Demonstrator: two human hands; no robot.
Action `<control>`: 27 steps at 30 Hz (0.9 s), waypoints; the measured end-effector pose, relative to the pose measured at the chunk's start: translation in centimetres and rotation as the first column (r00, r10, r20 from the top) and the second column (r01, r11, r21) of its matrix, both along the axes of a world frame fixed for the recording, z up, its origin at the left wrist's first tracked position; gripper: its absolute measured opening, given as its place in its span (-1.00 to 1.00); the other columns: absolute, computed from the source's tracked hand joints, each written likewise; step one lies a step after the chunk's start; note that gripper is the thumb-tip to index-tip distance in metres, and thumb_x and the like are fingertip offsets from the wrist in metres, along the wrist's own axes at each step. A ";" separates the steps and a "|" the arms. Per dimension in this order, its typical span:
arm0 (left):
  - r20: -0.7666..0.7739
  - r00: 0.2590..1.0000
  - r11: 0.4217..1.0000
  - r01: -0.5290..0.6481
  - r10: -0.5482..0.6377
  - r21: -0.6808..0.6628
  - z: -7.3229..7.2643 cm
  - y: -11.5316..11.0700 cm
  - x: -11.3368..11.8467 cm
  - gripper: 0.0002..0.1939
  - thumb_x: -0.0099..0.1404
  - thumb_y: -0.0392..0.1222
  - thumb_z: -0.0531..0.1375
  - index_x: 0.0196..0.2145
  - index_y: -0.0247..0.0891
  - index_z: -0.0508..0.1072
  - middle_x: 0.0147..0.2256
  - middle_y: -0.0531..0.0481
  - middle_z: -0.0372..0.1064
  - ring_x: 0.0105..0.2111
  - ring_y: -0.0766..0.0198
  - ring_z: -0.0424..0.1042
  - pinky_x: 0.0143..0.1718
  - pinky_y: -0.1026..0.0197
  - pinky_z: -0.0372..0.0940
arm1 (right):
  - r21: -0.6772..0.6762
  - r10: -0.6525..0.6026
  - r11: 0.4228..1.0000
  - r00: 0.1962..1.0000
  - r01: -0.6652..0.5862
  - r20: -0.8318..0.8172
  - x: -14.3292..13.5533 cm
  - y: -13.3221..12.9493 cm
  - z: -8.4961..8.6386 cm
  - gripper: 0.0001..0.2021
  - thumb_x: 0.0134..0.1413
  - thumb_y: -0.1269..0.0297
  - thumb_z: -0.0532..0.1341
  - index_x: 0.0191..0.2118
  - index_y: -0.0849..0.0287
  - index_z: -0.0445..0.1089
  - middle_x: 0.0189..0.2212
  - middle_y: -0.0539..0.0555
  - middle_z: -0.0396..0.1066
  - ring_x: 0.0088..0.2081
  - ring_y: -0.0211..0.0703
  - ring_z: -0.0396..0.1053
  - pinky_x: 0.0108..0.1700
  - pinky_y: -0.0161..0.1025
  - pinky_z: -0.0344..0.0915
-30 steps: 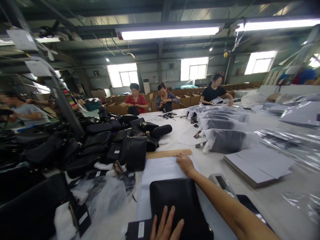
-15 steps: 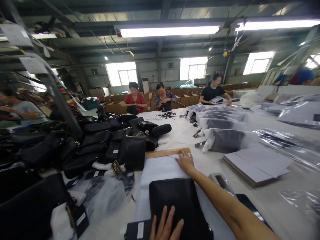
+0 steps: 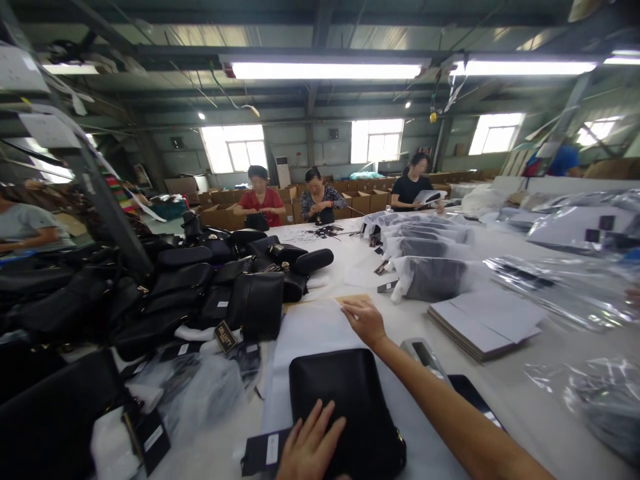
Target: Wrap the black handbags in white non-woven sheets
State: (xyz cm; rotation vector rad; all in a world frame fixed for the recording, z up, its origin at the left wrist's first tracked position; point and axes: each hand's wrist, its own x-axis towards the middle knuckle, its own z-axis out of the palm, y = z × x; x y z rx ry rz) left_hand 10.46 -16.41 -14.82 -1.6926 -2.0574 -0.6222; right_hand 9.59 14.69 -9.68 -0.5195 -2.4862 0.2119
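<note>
A black bag (image 3: 345, 393) lies on white tissue paper (image 3: 306, 337) at the lower middle. My left hand (image 3: 313, 440) rests on the bag's lower left part, fingers spread. Beside it a black tag (image 3: 260, 453) with a white label sticks out. Beyond the bag, my right hand (image 3: 363, 321) pinches the far edge of the tissue paper, over a brown strip (image 3: 325, 300).
Black bags (image 3: 257, 303) are piled on the left, near a slanted metal post. Paper-wrapped bags (image 3: 433, 277), grey-white boards (image 3: 485, 323), a grey device (image 3: 423, 353) and clear plastic bags (image 3: 560, 293) lie to the right. Three people sit or stand across the table.
The view has swung slightly right. My right hand's fingers have gone from spread on the paper's far edge to pinching it. My left hand still rests on the bag.
</note>
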 end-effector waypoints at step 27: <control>-0.178 0.984 0.980 -0.041 0.006 -0.193 8.0 2.4 -3.4 -0.76 0.33 -0.42 0.10 -0.12 -0.25 0.49 0.14 -0.15 0.39 0.09 0.03 0.40 0.16 -0.13 0.24 | 0.401 0.234 0.890 0.972 -0.217 0.008 13.3 -8.9 3.1 -0.80 0.16 0.55 0.19 -0.23 0.14 0.50 0.15 0.09 0.39 0.32 0.12 0.08 0.36 0.33 -0.21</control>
